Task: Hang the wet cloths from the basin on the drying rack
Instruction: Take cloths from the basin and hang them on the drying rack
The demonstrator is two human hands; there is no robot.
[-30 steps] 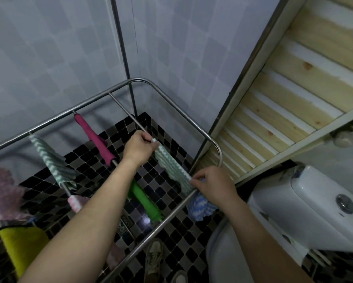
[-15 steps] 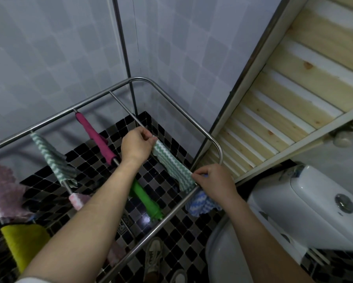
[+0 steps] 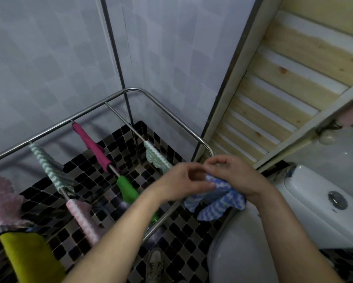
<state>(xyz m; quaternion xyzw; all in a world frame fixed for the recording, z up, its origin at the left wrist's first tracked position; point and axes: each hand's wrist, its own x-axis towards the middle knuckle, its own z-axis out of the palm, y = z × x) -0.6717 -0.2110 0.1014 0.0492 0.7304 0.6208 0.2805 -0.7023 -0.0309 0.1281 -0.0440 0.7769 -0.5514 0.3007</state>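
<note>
Grey tiled walls meet in a corner behind everything, and a panel of pale wooden slats leans across the upper right. Black and silver mosaic floor lies below. At the lower right stands a white toilet, its cistern behind it.

A steel rack fills the left and middle, its frame curving round at the far corner and its cross rails running toward the person. On the leftmost rail hang a fluffy pink cloth and, nearer, a yellow cloth. The next rail carries a green zigzag cloth with a pink zigzag cloth nearer on it. A magenta cloth and a green cloth share the third rail. On the rightmost rail a second green zigzag cloth is draped, its near end hidden behind the left hand.

Both bare forearms reach in from below. The left hand and right hand meet at the rack's near right corner, each grasping the blue cloth. It hangs bunched beneath them, between the rack and the toilet; whether it touches a rail I cannot tell.

A shoe shows on the floor under the rack, and a round flush button sits on the cistern.
</note>
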